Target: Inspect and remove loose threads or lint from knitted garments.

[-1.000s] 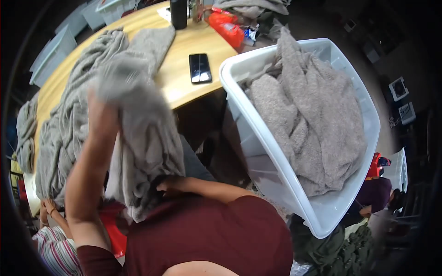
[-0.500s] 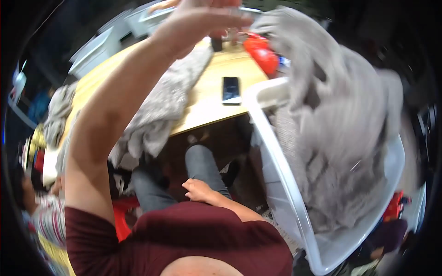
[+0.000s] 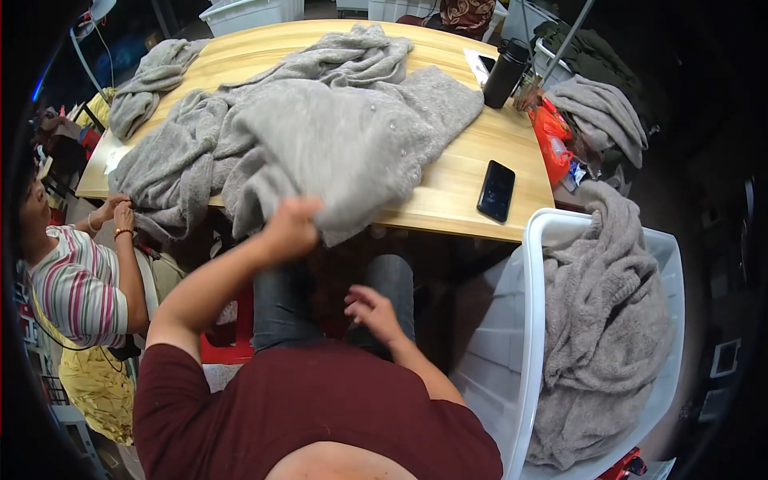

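My left hand [image 3: 290, 226] grips the near edge of a grey fleece garment [image 3: 336, 144] that lies spread on the wooden table [image 3: 472, 160], hanging a little over its front edge. My right hand [image 3: 372, 312] hovers over my lap with fingers apart and holds nothing. More grey fleece pieces [image 3: 160, 160] are piled on the table's left half. At my right stands a white plastic bin [image 3: 512, 320] with grey fleece [image 3: 600, 320] heaped inside.
A black phone [image 3: 496, 190] lies near the table's front right edge. A black bottle [image 3: 506, 74] and a red bag [image 3: 554, 138] sit at the far right. A person in a striped top [image 3: 80, 288] sits at my left, hands near the table corner.
My left arm swung the grey garment up from the bin side and over, and laid it on the table. My view turned from the bin toward the table.
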`<act>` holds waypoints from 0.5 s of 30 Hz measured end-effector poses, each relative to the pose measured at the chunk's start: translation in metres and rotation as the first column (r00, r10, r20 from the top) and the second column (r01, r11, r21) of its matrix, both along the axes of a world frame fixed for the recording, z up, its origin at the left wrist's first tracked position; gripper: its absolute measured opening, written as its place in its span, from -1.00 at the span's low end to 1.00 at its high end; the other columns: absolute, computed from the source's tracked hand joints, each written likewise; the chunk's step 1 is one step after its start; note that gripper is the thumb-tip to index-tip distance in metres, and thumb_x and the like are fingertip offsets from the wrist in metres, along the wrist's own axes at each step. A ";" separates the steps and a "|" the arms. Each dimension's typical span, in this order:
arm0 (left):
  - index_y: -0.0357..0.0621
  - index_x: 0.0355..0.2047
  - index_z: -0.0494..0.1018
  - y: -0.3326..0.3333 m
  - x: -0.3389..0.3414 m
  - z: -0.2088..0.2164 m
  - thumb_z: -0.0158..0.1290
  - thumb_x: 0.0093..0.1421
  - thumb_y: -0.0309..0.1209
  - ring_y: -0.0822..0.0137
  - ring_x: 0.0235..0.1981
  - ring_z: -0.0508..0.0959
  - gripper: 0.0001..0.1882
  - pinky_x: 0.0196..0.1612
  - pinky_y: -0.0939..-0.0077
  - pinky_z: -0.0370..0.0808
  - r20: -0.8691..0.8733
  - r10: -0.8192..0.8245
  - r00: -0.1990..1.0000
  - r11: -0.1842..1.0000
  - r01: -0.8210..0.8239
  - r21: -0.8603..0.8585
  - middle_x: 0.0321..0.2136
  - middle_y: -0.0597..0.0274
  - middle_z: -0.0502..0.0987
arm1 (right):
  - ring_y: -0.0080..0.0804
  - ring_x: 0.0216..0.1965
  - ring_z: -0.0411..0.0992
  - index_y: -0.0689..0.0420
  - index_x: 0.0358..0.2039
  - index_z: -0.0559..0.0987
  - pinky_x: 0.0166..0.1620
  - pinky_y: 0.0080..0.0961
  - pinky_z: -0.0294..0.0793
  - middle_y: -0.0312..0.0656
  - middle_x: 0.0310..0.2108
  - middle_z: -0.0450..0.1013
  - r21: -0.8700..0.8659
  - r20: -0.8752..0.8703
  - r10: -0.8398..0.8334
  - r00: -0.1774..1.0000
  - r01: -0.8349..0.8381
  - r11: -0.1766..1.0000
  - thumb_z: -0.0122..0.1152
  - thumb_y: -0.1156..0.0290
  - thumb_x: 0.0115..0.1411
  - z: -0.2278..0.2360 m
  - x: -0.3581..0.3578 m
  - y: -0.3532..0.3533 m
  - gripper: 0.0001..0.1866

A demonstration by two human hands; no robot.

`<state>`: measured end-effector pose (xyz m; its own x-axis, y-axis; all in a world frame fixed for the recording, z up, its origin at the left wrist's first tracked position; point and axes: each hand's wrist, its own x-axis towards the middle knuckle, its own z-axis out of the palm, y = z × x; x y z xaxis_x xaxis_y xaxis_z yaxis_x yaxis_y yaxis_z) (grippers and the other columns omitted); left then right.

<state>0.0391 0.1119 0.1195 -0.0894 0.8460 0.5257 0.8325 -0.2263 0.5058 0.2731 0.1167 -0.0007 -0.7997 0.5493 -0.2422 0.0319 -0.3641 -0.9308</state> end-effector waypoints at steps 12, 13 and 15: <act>-0.18 -0.31 0.38 -0.029 0.011 0.058 0.07 -0.18 -0.58 0.09 -0.31 0.46 -0.67 -0.29 0.34 0.44 -0.180 -0.156 0.971 0.986 0.143 -0.080 -0.33 0.06 0.44 | -0.22 -0.20 0.41 0.35 -0.19 0.39 -0.12 -0.31 0.41 -0.03 -0.23 0.40 -0.331 -0.390 -0.439 0.810 0.322 0.887 0.03 0.57 -0.01 0.068 -0.008 0.043 -0.69; -0.16 -0.25 0.38 -0.010 0.003 0.058 0.07 -0.22 -0.61 0.08 -0.24 0.43 -0.59 -0.22 0.35 0.41 -0.277 -0.110 0.955 0.993 0.093 -0.073 -0.24 0.03 0.40 | -0.23 -0.19 0.41 0.35 -0.18 0.38 -0.13 -0.30 0.41 -0.02 -0.22 0.40 -0.299 -0.452 -0.341 0.824 0.220 0.929 0.04 0.53 -0.01 0.068 0.008 0.039 -0.67; -0.05 -0.10 0.33 0.015 -0.007 0.052 0.03 -0.18 -0.60 0.07 -0.08 0.34 -0.47 -0.07 0.31 0.32 -0.362 -0.090 0.928 0.989 0.040 -0.144 -0.08 0.01 0.31 | -0.24 -0.33 0.46 0.36 -0.31 0.46 -0.25 -0.35 0.46 0.01 -0.35 0.45 -0.050 -0.582 0.046 0.812 -0.092 0.995 0.08 0.42 0.00 0.084 0.024 0.040 -0.72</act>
<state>0.0322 0.1273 0.1711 0.1458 0.9070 0.3950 0.9508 -0.2388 0.1974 0.2970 0.1569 0.0832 -0.8394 0.4871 0.2413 -0.4773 -0.4480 -0.7560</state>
